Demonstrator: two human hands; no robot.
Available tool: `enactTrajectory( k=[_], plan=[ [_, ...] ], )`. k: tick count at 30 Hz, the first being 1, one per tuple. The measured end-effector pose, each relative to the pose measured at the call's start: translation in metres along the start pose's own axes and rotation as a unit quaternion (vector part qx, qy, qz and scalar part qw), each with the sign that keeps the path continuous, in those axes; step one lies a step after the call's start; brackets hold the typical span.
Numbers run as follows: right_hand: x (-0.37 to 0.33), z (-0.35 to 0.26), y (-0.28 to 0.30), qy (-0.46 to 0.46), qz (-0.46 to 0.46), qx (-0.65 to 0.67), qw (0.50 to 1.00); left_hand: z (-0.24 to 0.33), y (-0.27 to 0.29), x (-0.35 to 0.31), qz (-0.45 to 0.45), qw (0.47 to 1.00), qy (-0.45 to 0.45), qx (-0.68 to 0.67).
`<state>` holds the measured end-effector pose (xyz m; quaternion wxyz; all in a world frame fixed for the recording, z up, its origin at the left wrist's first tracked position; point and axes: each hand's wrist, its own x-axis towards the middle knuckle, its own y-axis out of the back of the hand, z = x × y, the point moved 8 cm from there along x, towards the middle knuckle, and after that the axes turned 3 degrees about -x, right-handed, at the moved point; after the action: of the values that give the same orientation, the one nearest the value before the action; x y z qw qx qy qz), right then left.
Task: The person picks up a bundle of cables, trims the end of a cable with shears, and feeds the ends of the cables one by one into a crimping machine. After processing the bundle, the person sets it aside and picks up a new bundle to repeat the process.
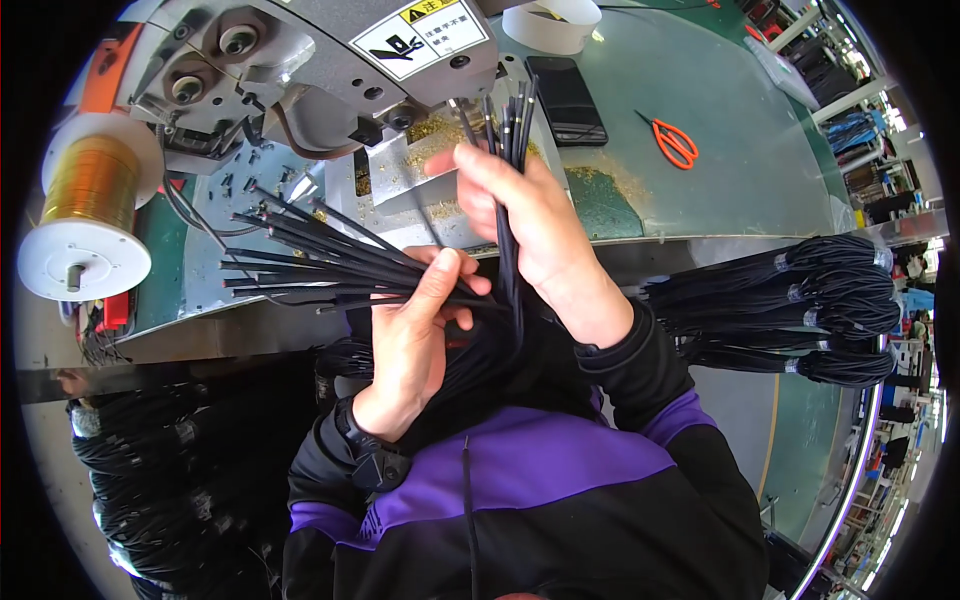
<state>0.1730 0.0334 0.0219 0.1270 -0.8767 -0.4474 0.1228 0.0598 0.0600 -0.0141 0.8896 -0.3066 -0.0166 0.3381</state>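
My left hand (412, 335) is closed around a fanned bunch of thin black cords (320, 258), whose cut ends spread to the left. Higher and to the right, my right hand (545, 220) grips a second, tighter bunch of black cords (517, 120). The ends of that bunch point up, and small pale bands show near several tips. Between the hands the cords run down into a dark mass over my lap. Just beyond my right hand's fingers is the metal work plate (415, 190) of a grey machine (310, 45).
A spool of gold-coloured strip (90, 195) stands at the left. Gold scraps and black offcuts litter the machine bed. On the table lie a black phone (565, 100) and orange-handled scissors (673, 143). Bundled black cords (800, 310) hang at the right, with more (170, 490) at lower left.
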Motion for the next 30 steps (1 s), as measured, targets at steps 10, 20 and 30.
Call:
enactTrajectory(
  k=[10,20,30],
  plan=[
    [-0.006,0.002,-0.001,0.010,-0.046,0.068,0.997,0.000,0.004,-0.003,0.002,0.999,-0.039,-0.003],
    [-0.006,0.007,-0.003,-0.055,-0.030,0.136,0.989,0.007,-0.001,-0.008,-0.082,0.995,-0.061,-0.014],
    [0.017,0.017,-0.003,-0.078,-0.016,0.192,0.978,0.017,0.002,-0.001,-0.067,0.994,-0.076,-0.031]
  ],
)
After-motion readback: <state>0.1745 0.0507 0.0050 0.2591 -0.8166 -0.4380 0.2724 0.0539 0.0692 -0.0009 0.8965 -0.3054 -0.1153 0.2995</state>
